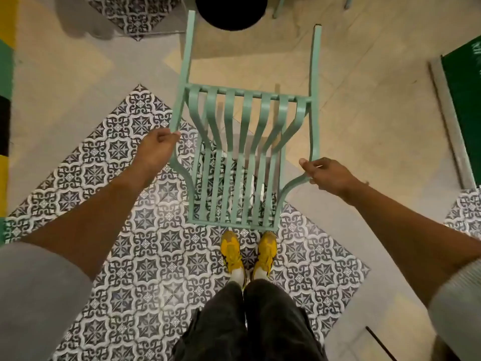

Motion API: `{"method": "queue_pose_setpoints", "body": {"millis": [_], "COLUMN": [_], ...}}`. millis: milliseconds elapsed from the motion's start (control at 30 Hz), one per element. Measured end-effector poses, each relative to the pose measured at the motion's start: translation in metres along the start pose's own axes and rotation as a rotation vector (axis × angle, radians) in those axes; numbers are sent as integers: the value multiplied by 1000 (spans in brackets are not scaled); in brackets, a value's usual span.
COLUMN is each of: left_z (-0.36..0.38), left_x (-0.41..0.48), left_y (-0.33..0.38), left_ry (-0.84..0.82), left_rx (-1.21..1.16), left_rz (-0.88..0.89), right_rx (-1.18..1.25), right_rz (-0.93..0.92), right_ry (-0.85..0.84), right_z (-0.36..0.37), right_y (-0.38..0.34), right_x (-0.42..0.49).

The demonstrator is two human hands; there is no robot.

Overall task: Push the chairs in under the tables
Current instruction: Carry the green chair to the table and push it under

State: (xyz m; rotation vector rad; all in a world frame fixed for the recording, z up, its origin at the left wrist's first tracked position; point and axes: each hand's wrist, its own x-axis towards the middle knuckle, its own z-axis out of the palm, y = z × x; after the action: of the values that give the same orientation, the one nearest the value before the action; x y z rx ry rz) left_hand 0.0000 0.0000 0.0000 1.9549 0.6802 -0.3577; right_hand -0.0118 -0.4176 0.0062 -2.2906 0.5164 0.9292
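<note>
Patterned floor (145, 256); hand-held mint chair (234, 157)

Black round base (231, 12) ahead of chair (234, 162)

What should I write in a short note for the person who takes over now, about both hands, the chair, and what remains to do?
Left hand: fingers closed on the left side rail of the mint green slatted chair.
Right hand: fingers closed on the right side rail.
The chair stands directly ahead of the yellow shoes, on the patterned tiles; its armrests point toward the round black table base.
Done: the chair is gripped and roughly lined up with that base.
Left: probably push it forward under the table, then do the other chairs; part of another mint frame shows at the top edge.
</note>
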Motion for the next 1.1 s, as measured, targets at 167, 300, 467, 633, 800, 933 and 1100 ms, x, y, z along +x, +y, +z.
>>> {"method": "queue_pose_setpoints", "body": {"millis": [167,300,467,633,800,933,1100], "left_z": [34,62,76,75,75,73,75], "left_x": [50,77,105,127,137,144,151], "left_y": [-54,-83,-105,-124,-123,-128,-130], "left_ry": [58,77,212,180,148,155,230], "left_rx": [-2,-50,-83,-217,-287,-219,-110], "left_rz": [-188,-165,-188,-204,-217,-179,-244], "right_rx": [158,221,388,611,701,737,707], "right_rz": [85,139,267,301,294,256,310], "right_ry": [55,279,344,361,384,366,341], "right_z": [28,51,71,80,85,89,77], "right_y": [33,50,59,60,60,64,64], "right_x": [67,107,143,165,176,182,188]}}
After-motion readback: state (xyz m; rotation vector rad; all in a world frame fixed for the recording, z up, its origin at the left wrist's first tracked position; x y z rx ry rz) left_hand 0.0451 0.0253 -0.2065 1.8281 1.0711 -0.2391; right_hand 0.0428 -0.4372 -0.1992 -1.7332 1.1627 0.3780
